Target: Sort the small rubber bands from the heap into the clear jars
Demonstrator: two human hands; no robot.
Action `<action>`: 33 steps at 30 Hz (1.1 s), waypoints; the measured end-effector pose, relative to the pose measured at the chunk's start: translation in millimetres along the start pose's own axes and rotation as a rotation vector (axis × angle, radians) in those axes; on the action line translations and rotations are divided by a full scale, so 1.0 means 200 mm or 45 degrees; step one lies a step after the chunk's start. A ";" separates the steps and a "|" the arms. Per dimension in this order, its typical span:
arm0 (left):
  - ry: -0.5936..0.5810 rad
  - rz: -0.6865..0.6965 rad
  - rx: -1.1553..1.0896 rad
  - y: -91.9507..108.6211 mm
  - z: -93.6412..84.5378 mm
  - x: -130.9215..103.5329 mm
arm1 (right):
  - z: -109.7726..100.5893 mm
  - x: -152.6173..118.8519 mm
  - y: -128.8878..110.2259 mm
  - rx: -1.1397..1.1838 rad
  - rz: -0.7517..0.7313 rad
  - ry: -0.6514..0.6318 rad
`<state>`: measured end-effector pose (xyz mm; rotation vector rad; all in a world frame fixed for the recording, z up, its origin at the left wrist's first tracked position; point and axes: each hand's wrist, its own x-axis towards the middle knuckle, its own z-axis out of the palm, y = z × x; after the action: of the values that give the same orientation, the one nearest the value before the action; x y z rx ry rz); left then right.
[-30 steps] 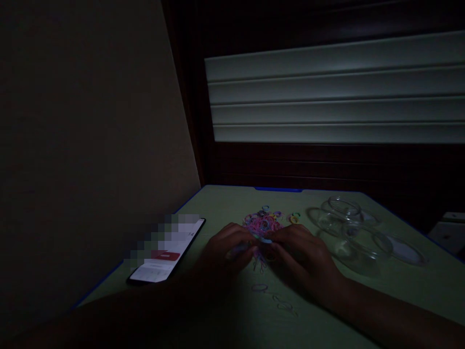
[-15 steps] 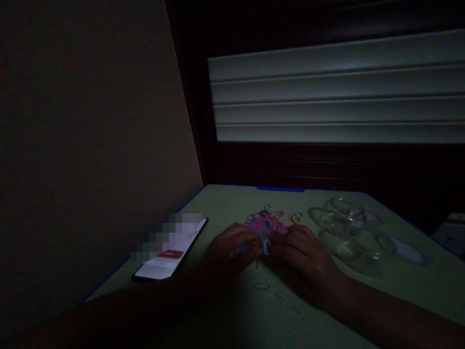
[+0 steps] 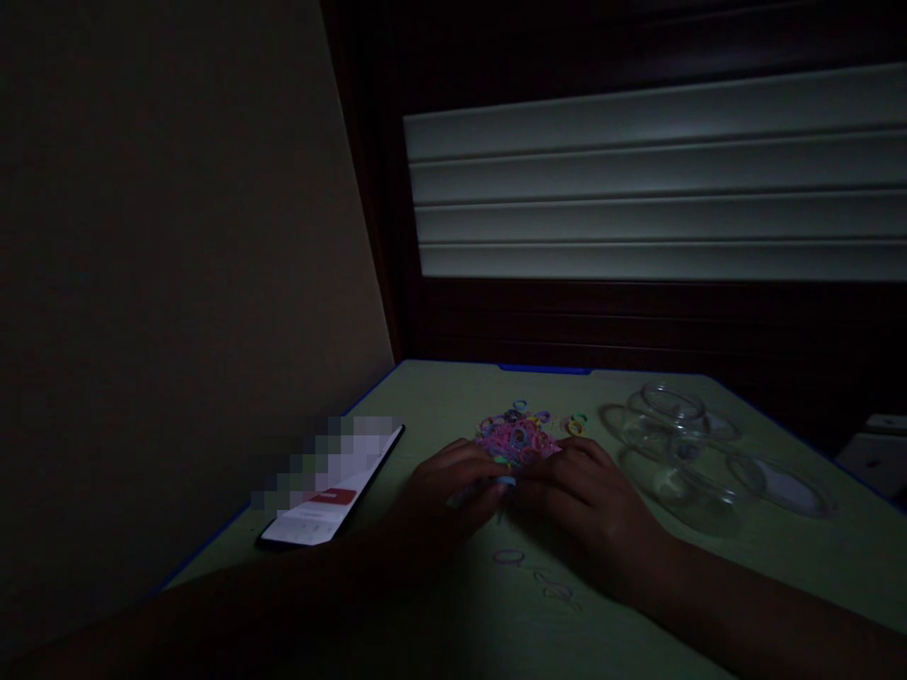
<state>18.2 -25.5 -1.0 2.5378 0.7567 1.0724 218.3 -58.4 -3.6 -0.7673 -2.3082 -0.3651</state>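
Note:
A heap of small coloured hair ties [image 3: 521, 436], mostly pink, lies on the table just beyond both hands. My left hand [image 3: 453, 482] is closed at the near left of the heap, its thumb and fingers pinching a light blue hair tie [image 3: 505, 481] and a green one beside it. More bands seem to be tucked under its fingers, partly hidden. My right hand [image 3: 591, 496] rests against the right side of the heap, fingers bent together and their tips close to the left fingertips. What those tips hold is too dark to see.
Several thin loose bands [image 3: 508, 557] lie on the pale green table [image 3: 439, 397], nearer to me. A phone [image 3: 333, 501] with a lit screen is at the left. Clear round containers [image 3: 698, 496] and a lid [image 3: 786, 486] stand at the right. A panelled board rises behind.
The blue hair tie has shifted left, from upright between the hands to lying flat at my left fingertips. A green band now shows there. The arms have barely moved.

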 end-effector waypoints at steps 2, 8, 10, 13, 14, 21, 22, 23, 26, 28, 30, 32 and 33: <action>-0.013 0.000 0.013 -0.01 0.00 0.00 | 0.01 0.00 0.00 0.041 0.038 -0.006; -0.030 0.027 -0.009 -0.02 0.00 0.00 | 0.00 0.02 0.00 0.221 0.262 0.027; -0.049 0.043 -0.007 -0.02 0.00 0.00 | -0.01 0.03 -0.01 0.287 0.314 0.001; -0.037 0.080 0.014 -0.02 0.00 0.00 | -0.01 0.03 -0.01 0.354 0.350 -0.011; -0.032 0.089 0.021 -0.02 0.00 0.01 | -0.01 0.03 -0.01 0.367 0.350 -0.015; -0.055 0.105 0.007 0.00 0.00 0.02 | 0.00 0.03 -0.01 0.376 0.305 -0.041; -0.057 0.108 0.003 0.00 0.00 0.02 | 0.00 0.03 -0.01 0.375 0.307 -0.040; -0.058 0.112 0.000 0.00 0.00 0.02 | 0.00 0.03 -0.01 0.375 0.306 -0.038; -0.040 0.153 -0.016 -0.01 0.01 0.01 | 0.00 0.03 -0.01 0.390 0.301 -0.017; -0.042 0.159 -0.024 -0.03 0.01 0.01 | 0.01 0.03 -0.01 0.411 0.299 0.000; -0.045 0.151 -0.028 -0.03 0.02 0.01 | 0.01 0.02 -0.01 0.436 0.305 0.018; -0.054 0.129 -0.019 -0.03 0.01 0.01 | 0.02 0.02 -0.01 0.463 0.316 0.041; -0.055 0.118 -0.008 -0.03 0.01 0.01 | 0.02 0.02 -0.01 0.477 0.324 0.046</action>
<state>19.2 -19.3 -4.2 2.6045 0.6294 1.0428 213.0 -56.2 -3.6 -0.8376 -2.1228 0.1626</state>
